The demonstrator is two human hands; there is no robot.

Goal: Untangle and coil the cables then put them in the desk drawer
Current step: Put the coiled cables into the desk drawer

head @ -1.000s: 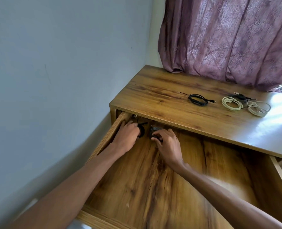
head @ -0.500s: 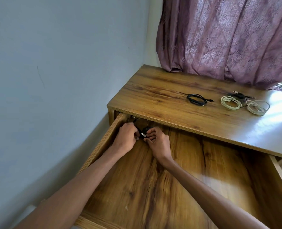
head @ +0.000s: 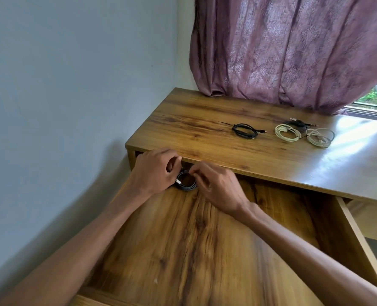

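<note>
Both hands are down in the open drawer [head: 205, 250], at its far left corner under the bench [head: 194, 131] edge. Between them sits a dark coiled cable [head: 186, 184] on the drawer floor. The left hand [head: 155, 173] curls in against the coil's left side, the right hand [head: 218, 186] pinches at its upper right. Up on the bench, well apart: a black coil [head: 244, 130], a cream coil [head: 287, 132], a pale coil [head: 320, 138].

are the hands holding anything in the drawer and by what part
Both hold a coiled black cable at the drawer's back left corner. The left hand grips its left side, the right hand its right side; finger contact is partly hidden.
</note>
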